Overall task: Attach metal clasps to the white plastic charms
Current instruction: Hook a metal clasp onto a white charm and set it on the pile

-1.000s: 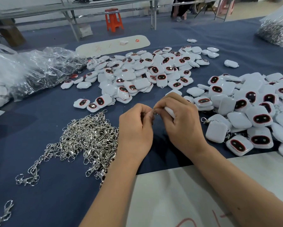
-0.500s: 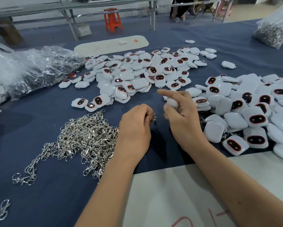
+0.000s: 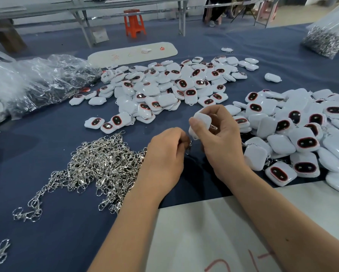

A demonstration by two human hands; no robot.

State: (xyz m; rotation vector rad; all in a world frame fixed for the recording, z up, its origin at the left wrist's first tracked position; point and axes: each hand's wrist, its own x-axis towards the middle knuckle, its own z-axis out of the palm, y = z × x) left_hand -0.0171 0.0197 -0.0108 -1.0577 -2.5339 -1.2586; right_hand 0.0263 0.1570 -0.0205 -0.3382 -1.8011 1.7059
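Tilting upward-left in right hand [image 3: 221,138], white charm [image 3: 201,122]; clasp [image 3: 188,147] beneath.

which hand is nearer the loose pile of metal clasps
Left. The left hand sits at the right edge of the clasp pile; the right hand, holding a white charm, is farther right.

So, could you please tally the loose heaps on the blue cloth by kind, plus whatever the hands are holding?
White charm heaps: 2, the middle heap and the right heap.
Metal clasp heaps: 1, the clasp heap.
Held charm: 1, in the right hand.
Held clasp: 1, in the left hand.
Total: 5.
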